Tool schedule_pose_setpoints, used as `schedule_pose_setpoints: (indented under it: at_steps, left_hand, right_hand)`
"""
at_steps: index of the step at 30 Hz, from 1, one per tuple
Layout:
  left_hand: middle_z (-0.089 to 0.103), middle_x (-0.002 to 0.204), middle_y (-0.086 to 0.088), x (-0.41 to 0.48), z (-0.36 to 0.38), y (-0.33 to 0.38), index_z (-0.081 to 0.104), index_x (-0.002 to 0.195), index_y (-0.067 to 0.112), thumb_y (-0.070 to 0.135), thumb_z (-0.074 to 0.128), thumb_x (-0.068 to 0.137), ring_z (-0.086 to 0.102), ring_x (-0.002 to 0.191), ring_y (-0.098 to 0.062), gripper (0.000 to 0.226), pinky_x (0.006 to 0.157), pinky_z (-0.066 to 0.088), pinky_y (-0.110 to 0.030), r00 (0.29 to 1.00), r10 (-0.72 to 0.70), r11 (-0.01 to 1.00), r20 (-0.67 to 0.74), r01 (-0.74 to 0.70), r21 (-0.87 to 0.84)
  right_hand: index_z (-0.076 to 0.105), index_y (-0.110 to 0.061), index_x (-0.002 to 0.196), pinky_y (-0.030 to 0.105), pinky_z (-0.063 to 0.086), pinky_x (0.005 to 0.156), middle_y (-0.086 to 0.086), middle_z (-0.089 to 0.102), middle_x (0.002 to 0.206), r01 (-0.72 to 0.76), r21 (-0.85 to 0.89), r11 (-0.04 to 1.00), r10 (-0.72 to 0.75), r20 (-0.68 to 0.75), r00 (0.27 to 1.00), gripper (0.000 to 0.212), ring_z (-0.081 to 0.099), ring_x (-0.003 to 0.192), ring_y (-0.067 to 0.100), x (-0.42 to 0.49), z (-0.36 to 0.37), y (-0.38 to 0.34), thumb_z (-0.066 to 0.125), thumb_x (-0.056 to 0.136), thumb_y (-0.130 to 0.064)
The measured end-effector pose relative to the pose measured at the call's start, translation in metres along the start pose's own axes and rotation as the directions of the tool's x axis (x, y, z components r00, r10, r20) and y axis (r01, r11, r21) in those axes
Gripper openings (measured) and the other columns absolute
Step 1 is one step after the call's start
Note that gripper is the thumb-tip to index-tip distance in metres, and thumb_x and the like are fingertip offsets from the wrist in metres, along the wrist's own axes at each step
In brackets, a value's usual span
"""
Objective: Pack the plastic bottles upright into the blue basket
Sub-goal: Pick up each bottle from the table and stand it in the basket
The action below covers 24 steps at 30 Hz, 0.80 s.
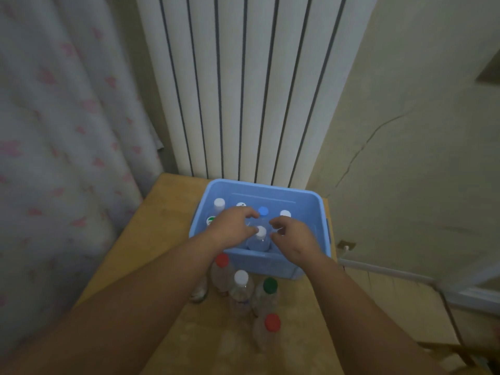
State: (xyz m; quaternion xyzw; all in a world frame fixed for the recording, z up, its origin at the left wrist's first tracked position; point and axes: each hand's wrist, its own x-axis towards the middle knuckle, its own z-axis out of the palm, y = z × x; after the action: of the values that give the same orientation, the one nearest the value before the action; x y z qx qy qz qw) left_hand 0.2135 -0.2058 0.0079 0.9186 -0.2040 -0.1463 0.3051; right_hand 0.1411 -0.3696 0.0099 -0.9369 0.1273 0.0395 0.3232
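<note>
The wooden table carries everything, and the job looks a little over half done. Toward the near edge, five bottles wait outside the basket, all upright: a half-hidden bottle tucked under the left forearm, then a red-capped bottle, a white-capped bottle, a green-capped bottle, and nearest of all a second red-capped bottle. The blue basket sits at the far edge, close to the right corner. Six caps show inside it, all pointing up: a green-and-white cap by the left wall, a back row of a plain white cap, a patterned cap, a blue cap and another white cap, and a middle bottle against the near wall. The left hand hovers over the basket with fingers curled, thumb close beside the middle bottle's cap. The right hand is curled on that bottle's other side. Whether either hand actually grips it cannot be told. Room seems to remain along the near wall for the five outside.
</note>
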Motion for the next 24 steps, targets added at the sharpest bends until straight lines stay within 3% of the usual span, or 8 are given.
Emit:
schedule_pose_setpoints:
  at_steps: [5,9,13,16,21,24]
  left_hand:
    - [0.062,0.121,0.005,-0.028,0.0,-0.006,0.06,0.127,0.029,0.034,0.067,0.09,0.058,0.106,-0.014,0.038,0.092,0.05,-0.033,0.999,-0.012,0.999,0.041,0.014,-0.049]
    - [0.06,0.12,0.007,-0.044,-0.001,-0.012,0.059,0.126,0.031,0.033,0.068,0.089,0.058,0.102,-0.013,0.038,0.079,0.055,-0.032,0.997,0.039,0.997,0.07,-0.035,-0.065]
    - [0.06,0.124,0.004,-0.062,-0.001,-0.02,0.06,0.127,0.027,0.029,0.068,0.09,0.055,0.099,-0.012,0.038,0.087,0.046,-0.026,0.99,0.088,0.995,0.112,-0.081,-0.065]
    - [0.061,0.127,0.003,-0.078,0.003,-0.026,0.06,0.127,0.028,0.029,0.069,0.088,0.059,0.103,-0.015,0.04,0.094,0.049,-0.031,0.982,0.102,0.992,0.161,-0.089,-0.091]
    - [0.059,0.132,0.003,-0.102,0.015,-0.034,0.058,0.131,0.028,0.028,0.067,0.089,0.057,0.111,-0.016,0.042,0.091,0.047,-0.026,0.963,0.131,0.989,0.237,-0.111,-0.095]
    - [0.056,0.135,0.004,-0.111,0.02,-0.034,0.057,0.133,0.029,0.027,0.065,0.09,0.057,0.115,-0.017,0.043,0.089,0.051,-0.028,0.955,0.12,0.991,0.27,-0.098,-0.095]
  right_hand:
    - [0.059,-0.026,0.12,0.032,0.047,0.087,-0.002,0.064,0.116,-0.052,-0.02,0.998,0.052,-0.006,0.999,0.03,0.059,0.103,0.018,-0.026,0.007,-0.005,0.058,0.091,-0.031]
    - [0.061,-0.022,0.119,0.034,0.048,0.09,0.0,0.065,0.117,-0.075,-0.04,0.996,0.074,-0.029,0.997,0.031,0.059,0.104,0.018,-0.045,0.016,-0.014,0.06,0.09,-0.03]
    - [0.061,-0.021,0.12,0.031,0.047,0.089,0.0,0.064,0.115,-0.132,-0.026,0.991,0.131,-0.037,0.991,0.032,0.059,0.103,0.018,-0.071,0.028,-0.025,0.06,0.089,-0.026]
    - [0.063,-0.02,0.117,0.03,0.048,0.088,-0.002,0.066,0.11,-0.188,-0.011,0.982,0.187,-0.071,0.98,0.031,0.061,0.101,0.018,-0.093,0.037,-0.028,0.063,0.086,-0.026]
    - [0.068,-0.023,0.098,0.034,0.055,0.08,-0.002,0.069,0.093,-0.273,-0.043,0.961,0.266,-0.122,0.956,0.016,0.065,0.087,0.018,-0.124,0.049,-0.033,0.062,0.084,-0.026]
    - [0.064,-0.023,0.102,0.029,0.057,0.066,0.001,0.068,0.086,-0.333,-0.023,0.943,0.331,-0.054,0.942,0.016,0.067,0.072,0.014,-0.136,0.053,-0.031,0.06,0.087,-0.02]
